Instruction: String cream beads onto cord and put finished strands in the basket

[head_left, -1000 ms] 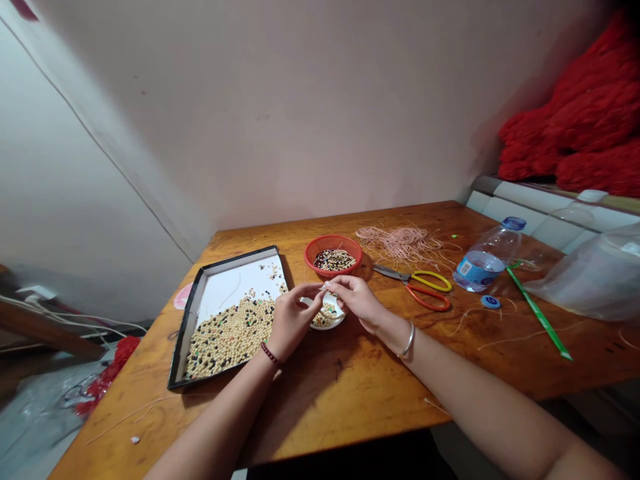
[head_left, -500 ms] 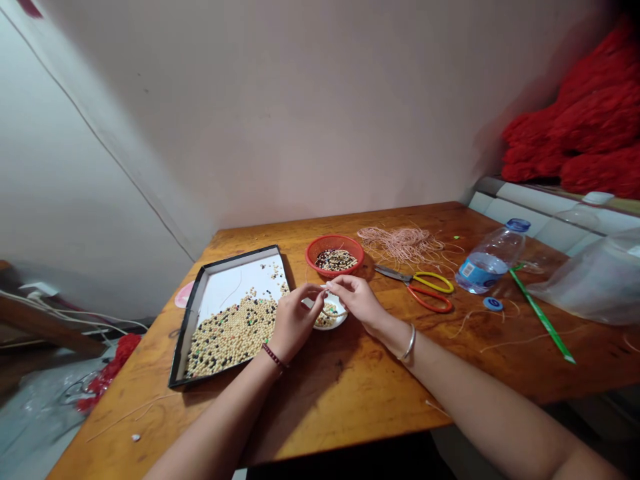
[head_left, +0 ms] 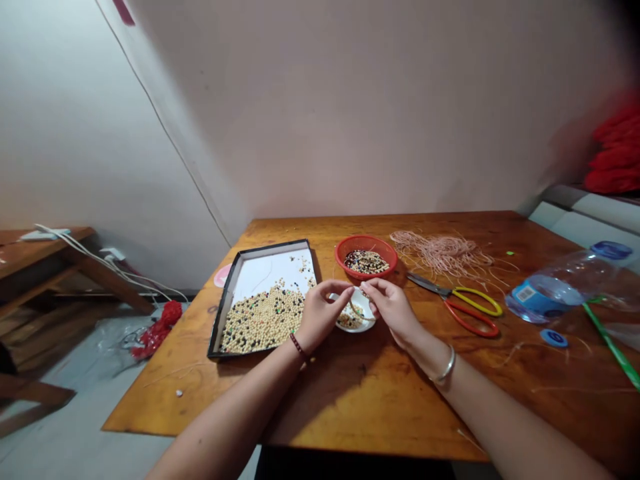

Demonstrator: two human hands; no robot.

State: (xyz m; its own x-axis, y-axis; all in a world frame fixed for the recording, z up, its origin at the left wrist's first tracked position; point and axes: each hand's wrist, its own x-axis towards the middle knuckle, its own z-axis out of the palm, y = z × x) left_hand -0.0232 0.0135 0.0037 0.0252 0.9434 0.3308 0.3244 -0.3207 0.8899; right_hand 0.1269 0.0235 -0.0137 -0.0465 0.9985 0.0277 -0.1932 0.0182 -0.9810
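My left hand [head_left: 326, 316] and my right hand [head_left: 394, 311] meet fingertip to fingertip above a small white bowl [head_left: 369, 324]. Both are closed in a pinch on a string of beads [head_left: 356, 308], which hangs in a loop below the fingers. Its ends are too small to make out. Loose beads [head_left: 349, 320] lie in the bowl, partly hidden by my hands. Left of my left hand, a black-edged tray [head_left: 213, 340] holds many cream, black and coloured beads [head_left: 265, 317]. Just behind my hands stands a red plastic basket [head_left: 343, 252] with dark and pale beads inside.
Scissors [head_left: 450, 293] with yellow and red handles lie right of the basket, before a tangle of pink cord [head_left: 445, 253]. Farther right are a plastic bottle [head_left: 543, 297], a blue cap [head_left: 554, 338] and a green stick [head_left: 613, 350]. The wooden table [head_left: 310, 407] meets a wall behind.
The view has swung to the right-hand side's loss: everything sits farther right in the picture. My hands remain pinched together over the bowl, with the bead loop hanging lower in sight.
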